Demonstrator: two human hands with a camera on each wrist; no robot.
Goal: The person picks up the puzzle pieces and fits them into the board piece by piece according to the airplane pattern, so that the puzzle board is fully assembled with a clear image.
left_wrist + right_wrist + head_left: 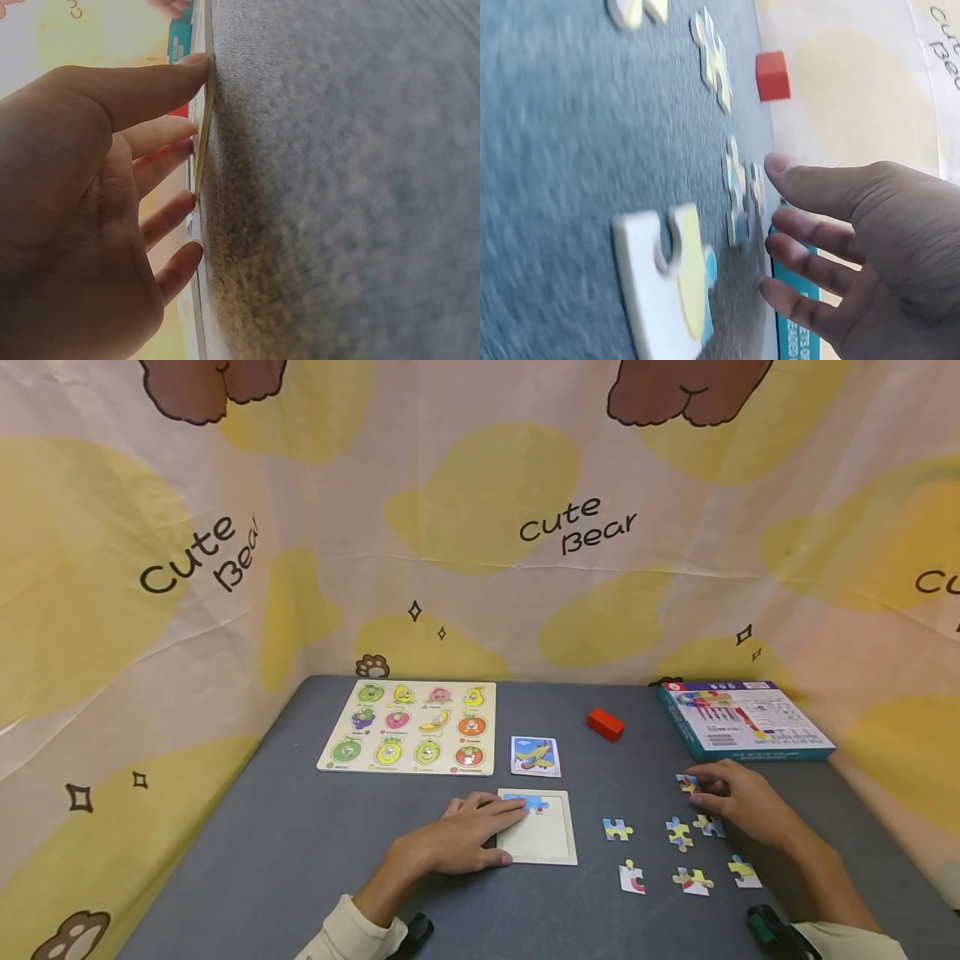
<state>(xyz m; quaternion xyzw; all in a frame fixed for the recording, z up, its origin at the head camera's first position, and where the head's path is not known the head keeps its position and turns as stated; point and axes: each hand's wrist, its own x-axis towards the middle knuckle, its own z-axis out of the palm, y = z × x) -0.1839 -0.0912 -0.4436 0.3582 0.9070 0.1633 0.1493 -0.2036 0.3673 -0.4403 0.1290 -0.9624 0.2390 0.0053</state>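
Observation:
My left hand rests on the left side of a white puzzle tray. Its fingers lie extended over the blue jigsaw pieces along the tray's top edge, and the thumb touches the lower left rim. My right hand is at a small jigsaw piece on the table, thumb and fingers spread apart beside it. In the right wrist view that piece lies just past the thumb tip; whether they touch is unclear. Several loose pieces lie nearby, including a white-and-yellow corner piece.
A picture card with a yellow plane lies behind the tray. Further left is a fruit board. A red block and a flat teal-edged box sit toward the back right. Printed cloth hangs around the table.

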